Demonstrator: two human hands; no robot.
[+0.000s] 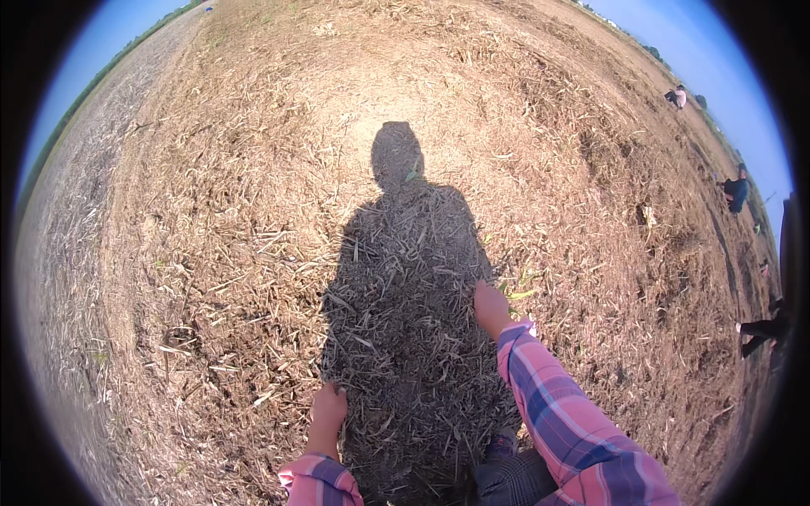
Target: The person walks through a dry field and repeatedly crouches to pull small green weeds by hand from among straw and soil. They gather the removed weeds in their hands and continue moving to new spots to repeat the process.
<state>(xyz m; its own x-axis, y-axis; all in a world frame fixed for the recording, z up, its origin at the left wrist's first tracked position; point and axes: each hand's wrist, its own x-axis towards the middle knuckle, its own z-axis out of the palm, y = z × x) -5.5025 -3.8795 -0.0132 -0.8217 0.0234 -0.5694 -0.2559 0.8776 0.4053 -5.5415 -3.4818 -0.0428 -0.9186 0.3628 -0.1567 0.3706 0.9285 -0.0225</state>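
Note:
Dry straw and chopped crop residue (253, 253) cover the field below me. My left hand (329, 403) is low in the view, its fingers curled over the straw at the left edge of my shadow; whether it holds anything does not show. Farther forward and to the right, my right hand (491, 307) is curled beside a small plant with narrow green leaves (520, 295). Its fingertips are turned from view, so I cannot tell if it grips the plant. Both forearms wear rolled pink and blue plaid sleeves.
Several people are spread along the right side: one in a light top (680, 98) far off, one in dark clothes (736, 190) nearer. Dark-clad legs (764, 329) show at the right rim. My shoe (501, 444) stands on the straw. Greyer stubble (69, 272) lies left.

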